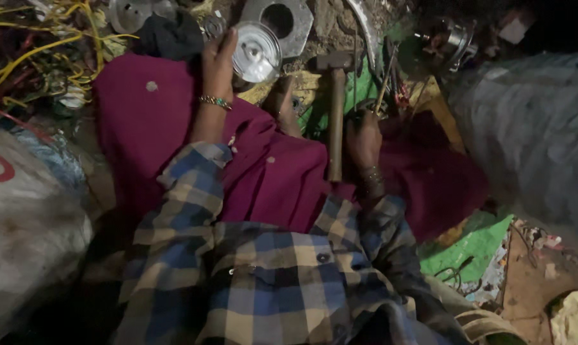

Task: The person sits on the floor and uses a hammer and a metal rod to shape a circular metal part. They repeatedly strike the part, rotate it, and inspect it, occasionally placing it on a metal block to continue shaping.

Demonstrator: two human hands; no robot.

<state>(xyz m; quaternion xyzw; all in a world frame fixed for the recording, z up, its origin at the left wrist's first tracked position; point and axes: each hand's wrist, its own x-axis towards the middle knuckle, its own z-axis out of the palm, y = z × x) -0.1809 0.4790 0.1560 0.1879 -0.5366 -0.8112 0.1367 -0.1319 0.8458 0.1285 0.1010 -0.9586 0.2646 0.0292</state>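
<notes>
Left hand reaches forward with the arm nearly straight, a beaded bangle at the wrist and the plaid sleeve pushed back to the forearm. Its fingers curl against the rim of a shiny round metal part, which sits just to its right on the ground; the grip looks loose, thumb side hidden. Beyond that part lies a grey hexagonal metal piece with a round hole. Right hand is drawn in closer to the body, wrist bent, closed around thin metal rods that stick up past the knuckles. Just to its left, a wooden-handled hammer lies across the maroon cloth, head pointing away.
</notes>
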